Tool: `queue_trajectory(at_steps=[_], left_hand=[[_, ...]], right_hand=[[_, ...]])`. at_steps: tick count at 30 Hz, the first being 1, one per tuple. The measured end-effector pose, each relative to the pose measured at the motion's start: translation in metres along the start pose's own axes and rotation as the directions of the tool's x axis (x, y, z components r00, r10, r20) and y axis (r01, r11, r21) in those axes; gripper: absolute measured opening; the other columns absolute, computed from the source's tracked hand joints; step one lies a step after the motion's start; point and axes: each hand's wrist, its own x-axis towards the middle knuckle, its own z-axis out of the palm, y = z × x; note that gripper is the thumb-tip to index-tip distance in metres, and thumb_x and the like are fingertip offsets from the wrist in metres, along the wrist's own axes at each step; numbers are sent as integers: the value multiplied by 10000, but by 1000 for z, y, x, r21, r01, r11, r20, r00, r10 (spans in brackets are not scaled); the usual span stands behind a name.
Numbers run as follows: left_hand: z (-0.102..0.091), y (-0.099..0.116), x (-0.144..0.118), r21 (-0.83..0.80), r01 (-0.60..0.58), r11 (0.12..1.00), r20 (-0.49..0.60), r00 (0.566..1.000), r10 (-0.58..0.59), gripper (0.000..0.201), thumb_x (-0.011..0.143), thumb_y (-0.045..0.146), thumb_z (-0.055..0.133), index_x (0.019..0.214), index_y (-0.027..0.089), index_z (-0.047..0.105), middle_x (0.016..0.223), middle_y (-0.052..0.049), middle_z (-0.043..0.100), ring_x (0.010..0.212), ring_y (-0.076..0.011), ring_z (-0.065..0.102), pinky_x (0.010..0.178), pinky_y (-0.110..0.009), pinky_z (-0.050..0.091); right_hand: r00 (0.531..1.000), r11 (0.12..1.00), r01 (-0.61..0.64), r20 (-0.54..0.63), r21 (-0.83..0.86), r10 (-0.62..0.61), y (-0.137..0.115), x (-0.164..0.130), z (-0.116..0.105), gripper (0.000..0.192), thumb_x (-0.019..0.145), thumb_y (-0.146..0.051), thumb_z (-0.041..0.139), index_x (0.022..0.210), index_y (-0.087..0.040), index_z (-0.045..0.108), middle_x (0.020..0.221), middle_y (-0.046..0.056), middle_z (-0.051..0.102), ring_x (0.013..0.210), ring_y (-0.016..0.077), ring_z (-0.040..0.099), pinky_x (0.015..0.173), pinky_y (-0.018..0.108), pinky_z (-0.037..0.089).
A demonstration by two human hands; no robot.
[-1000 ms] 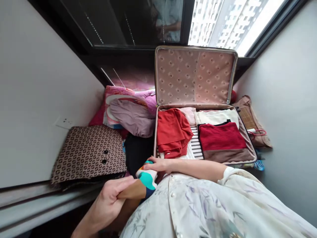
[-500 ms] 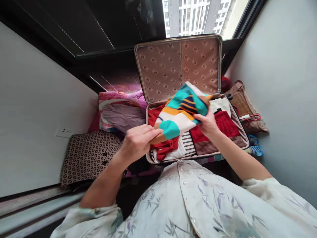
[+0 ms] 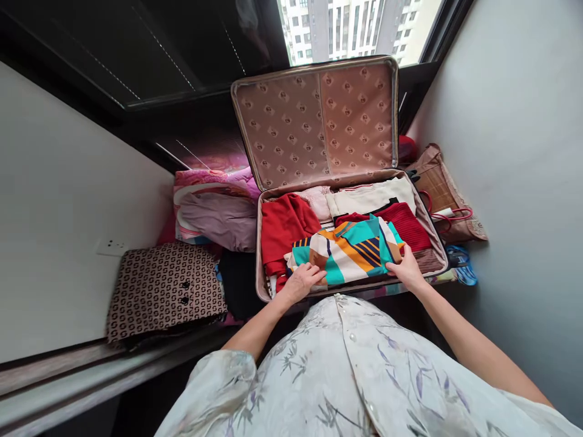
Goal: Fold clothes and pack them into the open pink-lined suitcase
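Note:
A folded garment [image 3: 353, 252], patterned in teal, orange, white and navy, lies in the front part of the open suitcase [image 3: 263, 267]. At its left end my left hand [image 3: 303, 282] rests on the cloth with fingers stretched out. My right hand [image 3: 407, 269] grips the right end between thumb and fingers. A red garment [image 3: 286, 224] sits behind and left of it. Partly covered by the patterned piece is a dark red knit [image 3: 405, 218]. White clothing [image 3: 371, 197] and a pale pink lacy piece [image 3: 317, 201] lie along the back.
The suitcase lid [image 3: 319, 124] stands up against the window. Left of the case are a mauve cloth [image 3: 221, 218] and a brown patterned bag [image 3: 166, 294]. A brown bag [image 3: 437, 185] with a red cord [image 3: 449, 215] lies by the right wall [image 3: 514, 152].
The patterned garment has come down from the air into the suitcase and now lies flat and folded. Both hands moved down with it, the left hand also rightward.

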Motion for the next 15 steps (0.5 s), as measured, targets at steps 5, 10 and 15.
queue_trajectory(at_steps=[5,10,15], left_hand=[[-19,9,-28,-109,137,985,77,989,-129,539,910,353,693,1442,359,608,1579,-109,450,1433,-374,402,1181,-577,320],[-9,20,-10,-27,287,958,-116,951,-288,863,825,490,805,1586,402,407,1740,-103,110,1558,-511,58,1181,-752,145],[18,-3,20,60,270,961,-60,962,-267,1128,636,607,912,1601,401,366,1736,-151,106,1554,-538,24,1148,-807,35]], right_hand=[[981,853,185,40,-488,-190,-22,-17,-25,825,813,-338,698,1552,-142,389,1277,240,653,1131,404,659,928,579,532],[766,493,591,252,-638,-591,-48,-6,-6,737,867,-448,733,1549,-349,471,1737,146,129,1558,496,116,1131,703,289],[759,414,639,446,-648,-474,-14,27,27,823,816,-588,730,1562,-392,443,1735,149,127,1546,523,83,1046,784,321]])
